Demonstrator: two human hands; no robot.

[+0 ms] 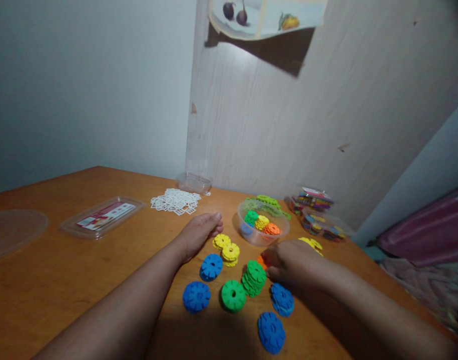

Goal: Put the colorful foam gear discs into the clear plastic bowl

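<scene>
My right hand (293,261) has its fingers closed on orange notched discs (262,262), which mostly hide behind the fingertips. Right beside it stands a leaning stack of green discs (254,277), with another green pile (233,296) nearer to me. My left hand (201,234) rests on the table, fingers curled into a loose fist, and no piece shows in it. Close to it lie yellow discs (230,252) in two small stacks. Blue discs sit in piles at left (196,297) and right (271,332). A clear round tub (281,235) beyond my hands holds green, yellow, orange and blue discs.
White lattice pieces (176,201) lie heaped before a clear box (194,183). A clear rectangular lid (101,217) and a round lid (16,232) are at left. Green pieces (268,201), yellow pieces (312,244) and filled boxes (315,199) stand at the back right.
</scene>
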